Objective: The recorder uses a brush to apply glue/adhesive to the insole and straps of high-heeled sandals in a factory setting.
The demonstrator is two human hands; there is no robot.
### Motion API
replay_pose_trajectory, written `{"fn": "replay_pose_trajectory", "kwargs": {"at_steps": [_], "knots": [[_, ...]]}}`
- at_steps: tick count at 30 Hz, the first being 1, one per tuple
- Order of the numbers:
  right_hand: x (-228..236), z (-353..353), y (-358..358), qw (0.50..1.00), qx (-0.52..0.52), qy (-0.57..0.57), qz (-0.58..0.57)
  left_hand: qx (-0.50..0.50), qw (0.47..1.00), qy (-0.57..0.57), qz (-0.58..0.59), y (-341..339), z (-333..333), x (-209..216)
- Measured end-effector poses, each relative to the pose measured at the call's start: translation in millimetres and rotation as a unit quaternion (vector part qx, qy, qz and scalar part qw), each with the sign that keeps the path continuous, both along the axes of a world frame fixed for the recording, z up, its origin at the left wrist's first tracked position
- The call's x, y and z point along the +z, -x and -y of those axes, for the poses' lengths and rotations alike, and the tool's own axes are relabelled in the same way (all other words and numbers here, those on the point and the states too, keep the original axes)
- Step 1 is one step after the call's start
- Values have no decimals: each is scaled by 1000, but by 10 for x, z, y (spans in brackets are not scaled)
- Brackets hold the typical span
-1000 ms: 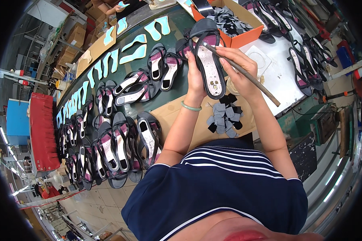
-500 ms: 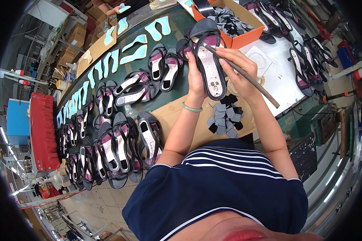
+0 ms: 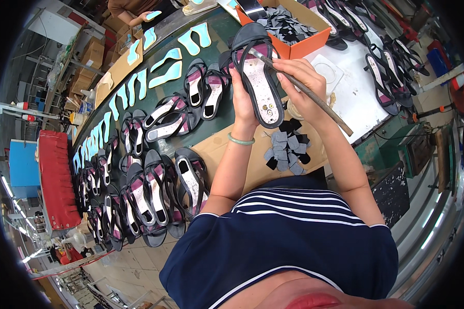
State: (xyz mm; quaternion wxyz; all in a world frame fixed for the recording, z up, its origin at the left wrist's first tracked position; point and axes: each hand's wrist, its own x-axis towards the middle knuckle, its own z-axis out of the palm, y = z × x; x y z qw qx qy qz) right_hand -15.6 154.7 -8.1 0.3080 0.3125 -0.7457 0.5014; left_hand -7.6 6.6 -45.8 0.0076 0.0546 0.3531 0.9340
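A black strappy sandal [image 3: 262,85] with a bare whitish insole is held up over the bench, its toe pointing away from me. My left hand [image 3: 244,100] grips it along its left side, fingers wrapped beneath. In my right hand [image 3: 305,86] is a long-handled brush [image 3: 314,98]; its tip touches the insole near the purple area under the straps. Below the sandal, a loose heap of grey and black square pads [image 3: 285,150] lies on brown cardboard [image 3: 227,154].
Many sandals [image 3: 152,188] crowd the bench to the left, and more sandals [image 3: 380,77] lie at the right. An orange box [image 3: 314,44] of grey pads stands behind. Pale blue-edged pieces [image 3: 166,72] line the green bench. Across it is another person's hand [image 3: 139,19].
The brush tip has shifted toward the toe and left edge of the insole. Both hands and the sandal appear slightly farther left in view.
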Motion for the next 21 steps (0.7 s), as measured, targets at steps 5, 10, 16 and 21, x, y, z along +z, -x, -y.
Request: {"fn": "replay_pose_trajectory", "kwargs": {"at_steps": [5, 10, 16, 21], "knots": [[-17, -28, 6, 1000, -18, -4, -9, 2, 1000, 15, 7, -2, -7, -7], [-18, -43, -9, 999, -36, -6, -5, -10, 1000, 17, 8, 8, 18, -34], [-26, -41, -13, 998, -57, -7, -15, 5, 1000, 13, 16, 15, 21, -43], [-45, -24, -6, 996, -77, -12, -32, 37, 999, 4, 39, 65, 14, -102]]}}
